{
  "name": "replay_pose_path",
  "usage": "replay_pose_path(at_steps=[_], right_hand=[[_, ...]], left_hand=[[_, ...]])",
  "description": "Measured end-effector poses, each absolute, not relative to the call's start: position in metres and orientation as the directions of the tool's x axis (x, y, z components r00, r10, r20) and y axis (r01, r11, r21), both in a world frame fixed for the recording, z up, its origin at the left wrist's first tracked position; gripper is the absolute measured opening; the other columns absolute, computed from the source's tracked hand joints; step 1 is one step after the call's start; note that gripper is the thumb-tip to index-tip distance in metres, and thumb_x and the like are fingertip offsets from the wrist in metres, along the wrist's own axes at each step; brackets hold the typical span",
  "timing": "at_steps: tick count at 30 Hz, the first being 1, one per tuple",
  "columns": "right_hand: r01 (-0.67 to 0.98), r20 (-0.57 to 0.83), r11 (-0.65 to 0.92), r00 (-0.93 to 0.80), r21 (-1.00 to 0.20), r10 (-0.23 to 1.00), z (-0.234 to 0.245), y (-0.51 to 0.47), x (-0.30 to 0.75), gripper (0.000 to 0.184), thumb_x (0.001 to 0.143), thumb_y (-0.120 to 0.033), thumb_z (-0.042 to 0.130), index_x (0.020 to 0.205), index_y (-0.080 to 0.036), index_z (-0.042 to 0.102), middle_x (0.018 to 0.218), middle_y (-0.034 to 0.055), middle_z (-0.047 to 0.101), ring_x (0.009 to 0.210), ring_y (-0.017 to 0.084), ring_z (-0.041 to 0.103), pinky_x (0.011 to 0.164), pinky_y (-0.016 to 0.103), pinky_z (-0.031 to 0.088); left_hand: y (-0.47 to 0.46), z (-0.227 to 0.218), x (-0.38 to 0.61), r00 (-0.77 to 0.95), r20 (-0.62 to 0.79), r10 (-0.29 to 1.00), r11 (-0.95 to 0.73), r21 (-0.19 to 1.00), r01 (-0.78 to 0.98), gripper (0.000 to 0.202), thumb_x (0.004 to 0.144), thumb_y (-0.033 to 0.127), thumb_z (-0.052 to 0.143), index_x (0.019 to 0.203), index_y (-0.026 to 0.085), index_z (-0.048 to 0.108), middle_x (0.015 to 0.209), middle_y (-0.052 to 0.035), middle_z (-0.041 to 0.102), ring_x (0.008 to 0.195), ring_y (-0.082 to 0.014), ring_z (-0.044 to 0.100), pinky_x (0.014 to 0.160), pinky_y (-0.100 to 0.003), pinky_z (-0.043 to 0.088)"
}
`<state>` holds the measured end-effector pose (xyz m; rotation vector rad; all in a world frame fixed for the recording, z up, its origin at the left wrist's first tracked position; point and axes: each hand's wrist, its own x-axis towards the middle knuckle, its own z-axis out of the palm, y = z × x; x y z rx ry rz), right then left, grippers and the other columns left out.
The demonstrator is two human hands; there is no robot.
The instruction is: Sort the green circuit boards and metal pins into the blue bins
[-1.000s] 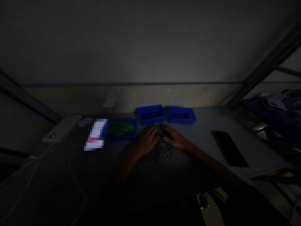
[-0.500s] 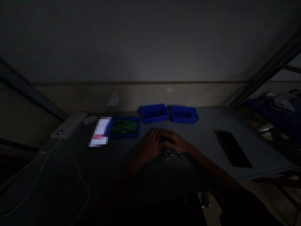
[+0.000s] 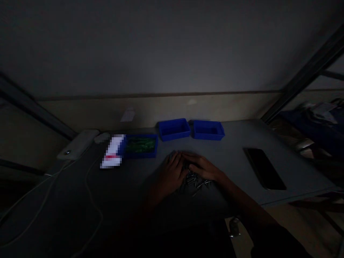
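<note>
A loose pile of small, shiny metal pins or screws (image 3: 197,181) lies on the grey table; the dim light hides their exact kind. My left hand (image 3: 173,173) rests along the pile's left side, fingers stretched forward. From the right, my right hand (image 3: 202,166) reaches over the far side of the pile with its fingers extended. The fingertips of both hands meet at the far edge, so the hands form a curved wall around the pieces. Part of the pile is hidden beneath the palms and fingers.
Two blue trays (image 3: 174,136) (image 3: 208,136) stand by the wall. A third blue tray (image 3: 141,155) holds green items, beside a lit, pixelated screen (image 3: 113,151). A white device (image 3: 79,143) with cables (image 3: 91,193) lies left; a dark phone (image 3: 264,168) lies right.
Both hands have shifted slightly nearer to me, still around the pile. The metal pieces have moved and spread a little toward the near side. The view has turned slightly.
</note>
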<state>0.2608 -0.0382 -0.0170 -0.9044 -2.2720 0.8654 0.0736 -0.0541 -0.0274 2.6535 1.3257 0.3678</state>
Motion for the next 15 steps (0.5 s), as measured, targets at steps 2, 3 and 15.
replay_pose_path(at_steps=[2, 3, 15], right_hand=[[0.396, 0.235, 0.546, -0.607, -0.739, 0.759, -0.017, -0.038, 0.261, 0.056, 0.089, -0.052, 0.035, 0.135, -0.020, 0.041, 0.139, 0.0101, 0.043, 0.127, 0.024, 0.041, 0.106, 0.044, 0.032], [0.391, 0.235, 0.534, -0.597, -0.749, 0.767, -0.017, -0.037, 0.261, 0.056, 0.089, -0.052, 0.035, 0.135, -0.020, 0.042, 0.138, 0.0102, 0.044, 0.126, 0.024, 0.043, 0.105, 0.044, 0.033], [0.406, 0.213, 0.498, -0.571, -0.767, 0.793, -0.019, -0.036, 0.262, 0.054, 0.089, -0.053, 0.034, 0.131, -0.020, 0.048, 0.132, 0.0084, 0.051, 0.120, 0.025, 0.049, 0.103, 0.044, 0.037]], left_hand=[[-0.051, -0.029, 0.070, 0.569, 0.158, 0.807, -0.589, 0.288, 0.755, 0.046, 0.093, 0.036, 0.033, 0.133, 0.015, 0.040, 0.145, -0.0125, 0.034, 0.135, -0.0241, 0.028, 0.110, -0.044, 0.028], [-0.048, -0.028, 0.067, 0.552, 0.165, 0.818, -0.574, 0.317, 0.755, 0.046, 0.093, 0.036, 0.033, 0.133, 0.016, 0.040, 0.146, -0.0114, 0.031, 0.135, -0.0229, 0.028, 0.110, -0.042, 0.029], [-0.044, -0.018, 0.030, 0.449, 0.063, 0.891, -0.407, 0.550, 0.730, 0.045, 0.093, 0.037, 0.028, 0.134, 0.024, 0.039, 0.135, -0.0025, 0.049, 0.122, -0.0159, 0.048, 0.103, -0.032, 0.040]])
